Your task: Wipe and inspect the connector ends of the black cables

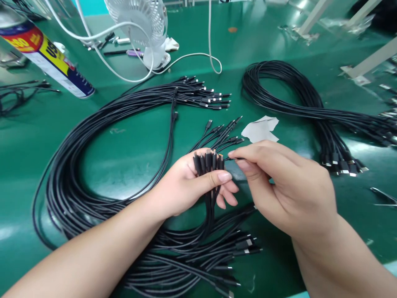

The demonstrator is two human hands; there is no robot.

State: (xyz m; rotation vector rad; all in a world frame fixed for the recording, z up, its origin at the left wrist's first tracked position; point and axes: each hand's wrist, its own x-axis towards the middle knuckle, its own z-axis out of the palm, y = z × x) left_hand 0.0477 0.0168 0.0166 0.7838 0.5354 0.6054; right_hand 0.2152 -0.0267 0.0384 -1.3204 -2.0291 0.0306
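My left hand (198,180) is closed around a bunch of black USB cable ends (208,162), the thumb pressed across them. Their connectors point up, and the cables hang below the fingers. My right hand (285,186) is pinched close beside the bunch, with a small dark, thin thing (232,158) at the fingertips; its kind I cannot make out. Behind the hands, more loose cable ends (221,132) fan out on the green table (124,161). A large coil of black cables (71,165) curves around to the left, and other connector ends (245,246) lie below my hands.
A second black cable coil (279,82) lies at the right, near a torn white paper piece (262,128). At the back stand a white fan (139,25) with a white cord and a spray can (52,58). A metal tool (384,196) lies at the right edge.
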